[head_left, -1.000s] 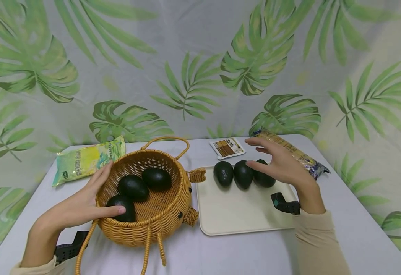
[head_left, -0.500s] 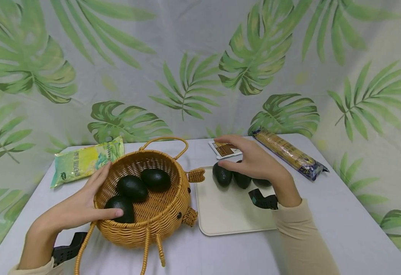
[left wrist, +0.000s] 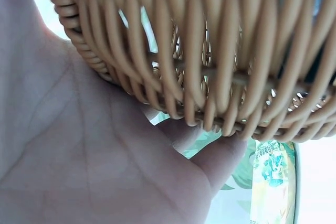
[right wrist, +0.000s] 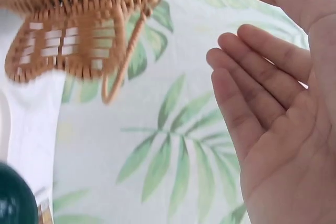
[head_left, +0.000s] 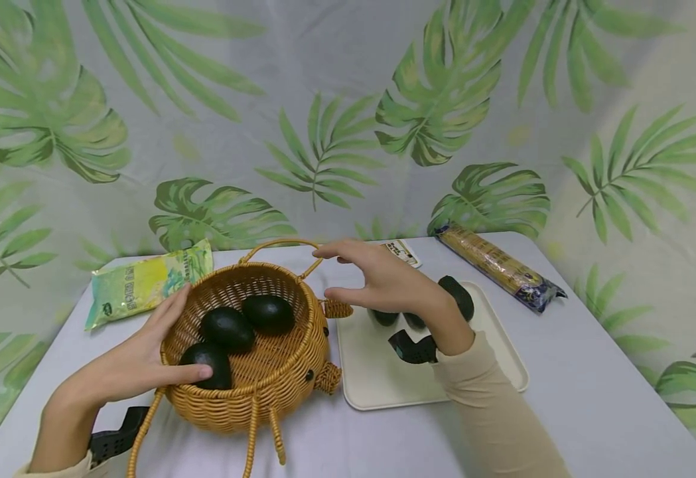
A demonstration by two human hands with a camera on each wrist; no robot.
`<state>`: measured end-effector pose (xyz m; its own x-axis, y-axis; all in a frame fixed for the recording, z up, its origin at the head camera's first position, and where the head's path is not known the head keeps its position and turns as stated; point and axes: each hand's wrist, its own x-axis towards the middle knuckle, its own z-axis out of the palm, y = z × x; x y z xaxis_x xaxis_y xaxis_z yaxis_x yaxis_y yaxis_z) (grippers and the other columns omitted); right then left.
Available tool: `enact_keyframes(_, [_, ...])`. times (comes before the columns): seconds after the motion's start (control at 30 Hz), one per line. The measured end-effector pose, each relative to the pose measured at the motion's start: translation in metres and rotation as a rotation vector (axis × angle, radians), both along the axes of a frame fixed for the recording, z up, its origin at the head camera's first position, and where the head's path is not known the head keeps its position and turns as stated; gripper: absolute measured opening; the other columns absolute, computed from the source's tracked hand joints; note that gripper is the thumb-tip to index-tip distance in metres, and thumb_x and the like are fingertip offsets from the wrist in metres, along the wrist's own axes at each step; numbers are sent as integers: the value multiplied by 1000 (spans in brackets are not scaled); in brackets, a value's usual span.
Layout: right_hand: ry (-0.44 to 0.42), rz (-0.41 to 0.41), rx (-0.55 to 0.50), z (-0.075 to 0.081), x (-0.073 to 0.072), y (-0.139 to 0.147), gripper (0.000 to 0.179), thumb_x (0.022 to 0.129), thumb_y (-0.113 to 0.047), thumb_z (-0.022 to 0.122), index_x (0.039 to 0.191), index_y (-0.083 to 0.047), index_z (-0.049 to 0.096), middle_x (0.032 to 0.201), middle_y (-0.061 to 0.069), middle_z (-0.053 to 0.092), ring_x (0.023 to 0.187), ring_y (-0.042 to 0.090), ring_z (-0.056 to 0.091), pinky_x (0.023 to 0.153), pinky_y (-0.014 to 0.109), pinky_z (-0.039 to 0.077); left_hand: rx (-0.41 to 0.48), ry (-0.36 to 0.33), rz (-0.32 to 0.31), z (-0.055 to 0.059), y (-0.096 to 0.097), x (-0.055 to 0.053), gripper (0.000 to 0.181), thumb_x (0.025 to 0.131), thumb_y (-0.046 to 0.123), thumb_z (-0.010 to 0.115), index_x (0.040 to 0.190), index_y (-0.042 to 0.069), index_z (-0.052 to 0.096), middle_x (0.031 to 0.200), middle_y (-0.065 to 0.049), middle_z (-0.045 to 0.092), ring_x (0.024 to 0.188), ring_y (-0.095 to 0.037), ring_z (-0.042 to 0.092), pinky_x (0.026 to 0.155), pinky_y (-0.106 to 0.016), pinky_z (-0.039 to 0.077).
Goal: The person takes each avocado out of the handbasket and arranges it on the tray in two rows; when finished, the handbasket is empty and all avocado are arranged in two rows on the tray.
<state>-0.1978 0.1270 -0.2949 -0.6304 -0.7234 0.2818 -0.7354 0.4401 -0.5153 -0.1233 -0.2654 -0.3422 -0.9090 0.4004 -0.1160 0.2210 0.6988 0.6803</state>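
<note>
My left hand (head_left: 125,364) holds the rim of a round wicker basket (head_left: 237,413); its thumb reaches over the front rim, its fingers lie along the left side. In the left wrist view, fingertips hook over the woven edge (left wrist: 231,129). Inside the basket are three dark avocados: one near the thumb (head_left: 211,365), one in the middle (head_left: 226,328), one at the back (head_left: 268,314). My right hand (head_left: 383,275) hovers, fingers apart and holding nothing, between basket and cream tray (head_left: 377,388). The tray bears three avocados; the right one (head_left: 458,299) shows best, and the arm partly covers the others.
A yellow-green bag (head_left: 144,282) lies behind the basket on the left. The small brown-and-white packet (head_left: 404,252) is partly behind my right hand. At the right lies a long golden packet (head_left: 493,264). The basket's handle (head_left: 278,243) arches up at the back.
My right hand has travelled left, from above the tray's right avocados to beside the basket's right rim. The left hand stays on the basket, and the avocados keep their places.
</note>
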Motion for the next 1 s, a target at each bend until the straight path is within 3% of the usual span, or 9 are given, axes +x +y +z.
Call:
enact_keyframes(0.37, [-20,112,70,1,-2,-51,54,98,-24,72,146,-7,55,143,7,60,126,21,60,105,32,49,-8,3,-6,-1,-1,0,123,89,37,80,164,31,-17,169,-27,-15,149,-64,-2,97,-85,26])
enact_keyframes(0.83, [-21,202,218,-9,3,-101,53,100,-30,70,146,-10,56,145,1,59,135,11,54,112,21,40,-2,28,-20,-2,-2,-1,123,89,37,80,163,34,-17,170,-24,-13,150,-63,0,97,-85,27])
enact_keyframes(1.0, [-43,234,261,-11,4,-116,55,100,-31,70,148,-11,54,145,0,60,128,11,59,105,17,44,3,22,-16,-1,-2,0,123,89,37,80,162,37,-18,170,-24,-14,150,-63,0,96,-86,27])
